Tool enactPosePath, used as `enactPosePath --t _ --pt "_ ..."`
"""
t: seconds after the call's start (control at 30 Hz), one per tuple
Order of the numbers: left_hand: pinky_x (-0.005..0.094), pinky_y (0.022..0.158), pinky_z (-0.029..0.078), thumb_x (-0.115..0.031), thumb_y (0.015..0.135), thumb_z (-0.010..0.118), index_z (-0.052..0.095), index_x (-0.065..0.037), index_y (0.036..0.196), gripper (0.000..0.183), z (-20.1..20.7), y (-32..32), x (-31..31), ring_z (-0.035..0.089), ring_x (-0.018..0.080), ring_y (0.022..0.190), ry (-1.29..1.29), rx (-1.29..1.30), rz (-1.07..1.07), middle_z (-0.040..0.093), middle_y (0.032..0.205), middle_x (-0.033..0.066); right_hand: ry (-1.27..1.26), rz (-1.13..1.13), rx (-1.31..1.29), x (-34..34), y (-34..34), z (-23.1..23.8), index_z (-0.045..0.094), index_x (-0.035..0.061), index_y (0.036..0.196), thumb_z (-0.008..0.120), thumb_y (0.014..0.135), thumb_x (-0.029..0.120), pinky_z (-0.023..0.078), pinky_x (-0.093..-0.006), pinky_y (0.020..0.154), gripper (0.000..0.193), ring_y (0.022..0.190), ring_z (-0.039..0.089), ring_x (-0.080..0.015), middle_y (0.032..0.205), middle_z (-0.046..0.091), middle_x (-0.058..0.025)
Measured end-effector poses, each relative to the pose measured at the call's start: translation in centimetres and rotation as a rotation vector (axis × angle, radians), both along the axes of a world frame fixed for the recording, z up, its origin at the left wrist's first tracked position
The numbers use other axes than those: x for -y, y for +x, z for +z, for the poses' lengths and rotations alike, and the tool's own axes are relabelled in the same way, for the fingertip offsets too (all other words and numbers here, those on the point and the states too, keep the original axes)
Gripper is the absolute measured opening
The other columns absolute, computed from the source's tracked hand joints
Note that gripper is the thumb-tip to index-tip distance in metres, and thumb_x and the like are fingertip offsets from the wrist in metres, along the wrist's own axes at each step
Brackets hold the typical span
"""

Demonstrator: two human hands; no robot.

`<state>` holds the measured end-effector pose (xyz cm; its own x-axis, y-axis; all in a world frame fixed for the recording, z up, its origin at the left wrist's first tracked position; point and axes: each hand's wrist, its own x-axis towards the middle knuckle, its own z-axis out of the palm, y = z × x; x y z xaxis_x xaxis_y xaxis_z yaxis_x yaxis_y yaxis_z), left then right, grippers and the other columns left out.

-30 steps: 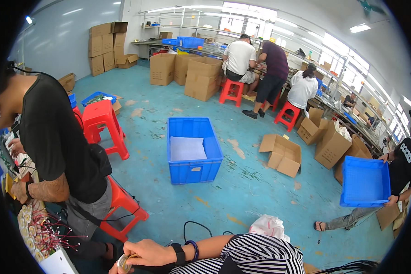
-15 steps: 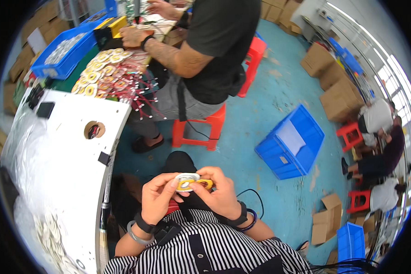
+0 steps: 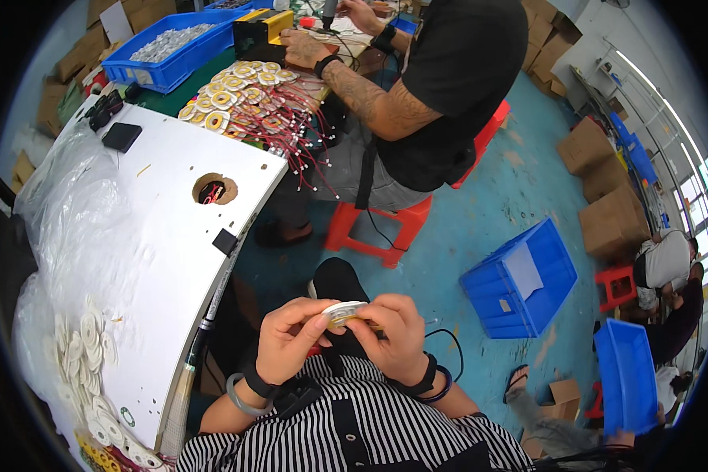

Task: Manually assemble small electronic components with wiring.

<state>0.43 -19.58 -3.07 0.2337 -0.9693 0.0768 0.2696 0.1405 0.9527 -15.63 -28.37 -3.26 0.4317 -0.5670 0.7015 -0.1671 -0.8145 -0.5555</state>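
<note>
In front of my striped shirt, both hands hold a white round disc (image 3: 344, 307) seen nearly edge-on, a yellow part showing along its lower side. My left hand (image 3: 289, 337) pinches its left side between thumb and fingers. My right hand (image 3: 395, 334) grips the right side, its fingers curled over and partly hiding the yellow part. To the left, the white table (image 3: 161, 252) bears a heap of white discs (image 3: 86, 350), with several yellow rings (image 3: 98, 455) at its near end.
A co-worker (image 3: 464, 71) sits on a red stool (image 3: 377, 228) beside piled discs with red wires (image 3: 248, 102). A blue bin (image 3: 492, 295) stands on the floor to the right. Another person's foot (image 3: 518, 379) shows near a second blue bin (image 3: 628, 381). Plastic bags (image 3: 71, 212) lie on the table.
The view has shifted, bringing more of the table in. The disc is tipped more edge-on, and the yellow ring is less visible against it. The far-right blue bin is higher, with a person's leg beside it.
</note>
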Motion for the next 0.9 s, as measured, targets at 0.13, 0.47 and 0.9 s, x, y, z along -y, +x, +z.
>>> enactPosePath --t 0.13,0.47,0.9 --pt "0.0200 0.064 0.056 -0.012 0.097 0.054 0.062 0.003 0.118 0.027 0.2 0.3 -0.3 0.068 0.0166 0.086 -0.014 0.052 0.014 0.063 0.103 0.0129 0.109 0.026 -0.011 -0.1 0.6 0.5 0.066 0.0047 0.092 0.077 0.075 0.006 0.049 -0.0254 0.049 0.021 0.060 0.062 -0.0150 0.087 0.062 -0.0077" --pt "0.0194 0.064 0.055 -0.017 0.100 0.050 0.061 0.002 0.121 0.030 0.4 0.2 -0.2 0.068 0.0159 0.088 0.026 0.084 -0.008 0.062 0.105 0.0123 0.472 0.112 -0.014 -0.4 -0.3 1.1 0.066 0.0012 0.093 0.073 0.081 0.004 0.046 -0.0239 0.059 0.014 0.069 0.058 -0.0136 0.086 0.061 -0.0078" --pt "0.0194 0.064 0.055 -0.014 0.099 0.051 0.061 0.002 0.121 0.029 0.2 -0.2 -0.3 0.065 0.0122 0.086 0.008 0.102 0.004 0.062 0.105 0.0110 0.681 0.155 0.071 -0.6 -0.6 0.6 0.065 0.0003 0.093 0.071 0.083 0.004 0.042 -0.0204 0.059 0.012 0.067 0.054 -0.0074 0.088 0.059 -0.0051"
